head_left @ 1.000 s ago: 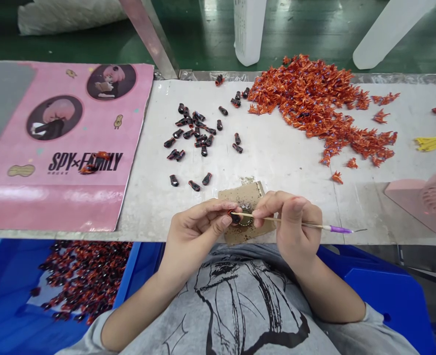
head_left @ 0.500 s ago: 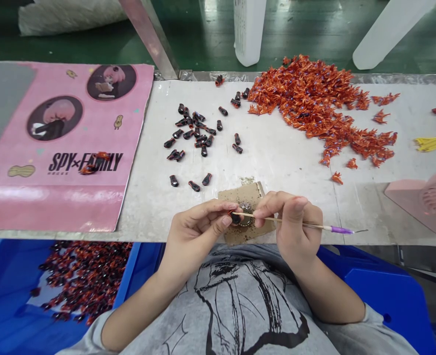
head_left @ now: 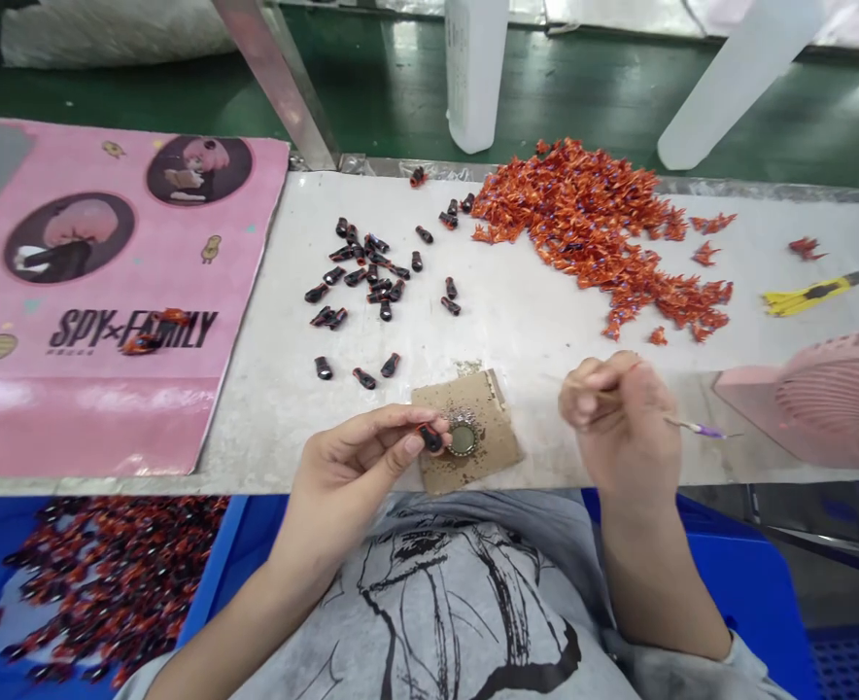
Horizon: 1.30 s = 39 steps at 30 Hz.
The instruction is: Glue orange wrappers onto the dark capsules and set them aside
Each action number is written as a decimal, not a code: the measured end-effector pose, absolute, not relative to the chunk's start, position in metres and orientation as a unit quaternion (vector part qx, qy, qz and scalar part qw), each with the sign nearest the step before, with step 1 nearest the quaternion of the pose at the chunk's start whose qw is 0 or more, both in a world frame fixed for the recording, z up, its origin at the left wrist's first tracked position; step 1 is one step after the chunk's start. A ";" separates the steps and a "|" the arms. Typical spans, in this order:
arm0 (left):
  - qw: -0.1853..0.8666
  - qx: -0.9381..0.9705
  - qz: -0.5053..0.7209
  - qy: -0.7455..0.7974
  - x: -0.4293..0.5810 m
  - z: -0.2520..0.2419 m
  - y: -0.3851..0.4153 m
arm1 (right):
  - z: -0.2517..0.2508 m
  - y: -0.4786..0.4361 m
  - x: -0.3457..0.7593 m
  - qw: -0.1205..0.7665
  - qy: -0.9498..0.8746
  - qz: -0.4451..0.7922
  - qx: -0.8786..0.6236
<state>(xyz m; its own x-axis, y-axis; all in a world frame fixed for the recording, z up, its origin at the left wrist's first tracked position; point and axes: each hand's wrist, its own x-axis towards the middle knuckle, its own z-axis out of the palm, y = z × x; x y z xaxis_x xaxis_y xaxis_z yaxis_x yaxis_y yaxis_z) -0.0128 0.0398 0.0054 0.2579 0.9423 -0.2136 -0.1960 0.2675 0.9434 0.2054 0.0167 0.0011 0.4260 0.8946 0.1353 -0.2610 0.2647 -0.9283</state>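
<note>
Still pinching the glossy black piece [head_left: 430, 438] in the left hand [head_left: 360, 462], by the left side of the gritty card [head_left: 498, 433]. Pulled the thin stick [head_left: 704, 430] off rightward, pinched in the blurry right hand [head_left: 623, 413]. Got a spiky orange heap [head_left: 582, 209] far right.

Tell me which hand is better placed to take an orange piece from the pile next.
Right hand, most likely: it is nearer the pile of orange pieces, though it holds a thin stick. The left hand is farther off and holds a black-and-red piece.
</note>
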 end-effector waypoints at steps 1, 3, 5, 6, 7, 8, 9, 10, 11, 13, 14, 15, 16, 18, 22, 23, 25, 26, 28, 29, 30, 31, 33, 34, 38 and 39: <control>0.662 0.428 0.429 0.442 -0.014 0.006 0.040 | 0.002 0.016 0.221 0.719 -0.343 0.380 -0.470; 0.654 0.423 0.431 0.456 -0.015 0.006 0.040 | 0.004 0.014 0.252 0.721 -0.349 0.286 -0.526; 0.653 0.416 0.435 0.459 -0.015 0.007 0.040 | 0.004 0.011 0.281 0.677 -0.405 0.167 -0.592; 0.655 0.411 0.438 0.458 -0.015 0.008 0.040 | 0.004 0.010 0.292 0.635 -0.443 0.121 -0.621; 0.658 0.406 0.438 0.459 -0.014 0.008 0.040 | 0.003 0.010 0.302 0.594 -0.475 0.090 -0.643; 0.663 0.401 0.435 0.459 -0.013 0.008 0.040 | 0.002 0.010 0.309 0.551 -0.506 0.070 -0.660; 0.668 0.398 0.429 0.460 -0.012 0.009 0.039 | 0.001 0.011 0.314 0.505 -0.536 0.055 -0.675; 0.674 0.396 0.422 0.460 -0.010 0.009 0.039 | 0.000 0.013 0.317 0.455 -0.564 0.041 -0.688; 0.679 0.396 0.413 0.459 -0.009 0.009 0.038 | -0.001 0.016 0.319 0.395 -0.593 0.027 -0.701; 0.686 0.400 0.406 0.452 -0.007 0.010 0.037 | -0.002 0.025 0.319 0.252 -0.648 0.004 -0.719; 0.689 0.403 0.406 0.446 -0.006 0.010 0.037 | -0.003 0.030 0.319 0.196 -0.664 0.002 -0.722; 0.689 0.403 0.409 0.442 -0.005 0.011 0.036 | -0.003 0.035 0.319 0.162 -0.673 0.007 -0.722; 0.688 0.402 0.414 0.440 -0.004 0.012 0.036 | -0.003 0.040 0.319 0.145 -0.679 0.013 -0.720; 0.691 0.397 0.423 0.431 -0.001 0.016 0.036 | -0.001 0.046 0.318 0.145 -0.683 0.017 -0.715; 0.725 0.378 0.420 0.395 0.006 0.024 0.037 | 0.009 0.043 0.299 0.197 -0.690 0.013 -0.696; 0.736 0.369 0.418 0.384 0.009 0.025 0.037 | 0.011 0.039 0.289 0.233 -0.694 0.020 -0.681; 0.758 0.354 0.413 0.361 0.016 0.029 0.036 | 0.016 0.029 0.262 0.404 -0.673 0.085 -0.614; 0.766 0.351 0.411 0.349 0.019 0.030 0.035 | 0.017 0.023 0.249 0.463 -0.661 0.140 -0.573; 0.774 0.353 0.407 0.332 0.023 0.031 0.033 | 0.017 0.013 0.224 0.526 -0.643 0.258 -0.493; 0.773 0.355 0.407 0.332 0.024 0.031 0.032 | 0.016 0.009 0.215 0.548 -0.624 0.307 -0.465; 0.769 0.356 0.410 0.338 0.024 0.031 0.032 | 0.013 0.006 0.208 0.563 -0.604 0.345 -0.446; 0.762 0.355 0.416 0.347 0.024 0.031 0.031 | 0.011 0.003 0.202 0.575 -0.583 0.372 -0.437; 0.747 0.353 0.428 0.366 0.023 0.029 0.032 | 0.006 0.001 0.196 0.590 -0.552 0.395 -0.437; 0.742 0.353 0.433 0.372 0.022 0.029 0.032 | 0.005 0.000 0.194 0.593 -0.543 0.398 -0.441; 0.729 0.366 0.439 0.376 0.022 0.027 0.036 | 0.003 0.000 0.188 0.601 -0.506 0.400 -0.472; 0.726 0.374 0.438 0.376 0.022 0.027 0.037 | 0.004 0.000 0.187 0.601 -0.493 0.404 -0.482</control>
